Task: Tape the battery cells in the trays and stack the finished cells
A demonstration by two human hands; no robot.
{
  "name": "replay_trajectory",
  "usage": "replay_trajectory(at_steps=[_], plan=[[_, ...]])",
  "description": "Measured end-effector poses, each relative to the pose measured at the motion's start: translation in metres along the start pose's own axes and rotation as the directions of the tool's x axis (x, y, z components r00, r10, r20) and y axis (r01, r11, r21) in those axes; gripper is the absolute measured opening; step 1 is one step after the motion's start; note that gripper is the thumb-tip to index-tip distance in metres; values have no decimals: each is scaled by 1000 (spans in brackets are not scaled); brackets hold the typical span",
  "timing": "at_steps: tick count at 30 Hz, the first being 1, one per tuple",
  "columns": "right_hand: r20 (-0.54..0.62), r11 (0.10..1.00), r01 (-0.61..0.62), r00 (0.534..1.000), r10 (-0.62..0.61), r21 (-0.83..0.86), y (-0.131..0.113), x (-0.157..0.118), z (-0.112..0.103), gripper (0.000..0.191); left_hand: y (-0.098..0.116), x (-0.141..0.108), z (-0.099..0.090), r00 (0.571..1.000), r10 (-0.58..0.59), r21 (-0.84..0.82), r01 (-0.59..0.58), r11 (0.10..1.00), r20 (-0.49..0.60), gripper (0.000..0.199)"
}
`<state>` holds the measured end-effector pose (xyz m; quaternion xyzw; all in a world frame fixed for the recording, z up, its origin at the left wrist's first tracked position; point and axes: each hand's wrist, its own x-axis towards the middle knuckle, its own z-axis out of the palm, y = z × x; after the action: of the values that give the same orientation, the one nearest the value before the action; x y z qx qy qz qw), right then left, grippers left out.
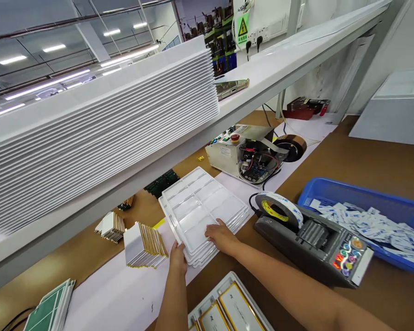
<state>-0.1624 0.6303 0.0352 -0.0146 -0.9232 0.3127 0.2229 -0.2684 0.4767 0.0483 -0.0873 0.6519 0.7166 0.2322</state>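
A stack of white plastic blister trays (193,202) with shallow compartments lies on the bench in front of me. My left hand (178,258) is closed on the near left corner of the stack, with its fingertips partly hidden. Over the near right edge, my right hand (222,236) grips the top tray with bent fingers on its surface. Below my hands, another tray (232,276) holds white flat battery packs (239,305) with yellow edges, partly cut off by the frame.
Stacked white pouch cells (143,246) stand left. A tape dispenser (310,243) and a blue basket (365,195) of white tape pieces (372,227) sit right. Behind is a metal machine (227,154). An overhead shelf (262,82) bears stacked white sheets (124,119). Green boards (50,308) lie front left.
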Motion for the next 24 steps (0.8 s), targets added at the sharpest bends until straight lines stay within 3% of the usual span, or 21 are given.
replay_trajectory(at_steps=[12, 19, 24], plan=[[5, 999, -37, 999, 37, 19, 46, 8, -36, 11, -6, -1, 59, 1000, 1, -19, -1, 1000, 3, 36], [-2, 999, -36, 999, 36, -4, 56, 7, -38, 12, -8, 2, 70, 1000, -22, -15, 22, 1000, 3, 38], [-3, 999, -24, 1000, 24, -36, 61, -1, -29, 14, -10, -6, 61, 992, -75, -40, 72, 997, -98, 41]])
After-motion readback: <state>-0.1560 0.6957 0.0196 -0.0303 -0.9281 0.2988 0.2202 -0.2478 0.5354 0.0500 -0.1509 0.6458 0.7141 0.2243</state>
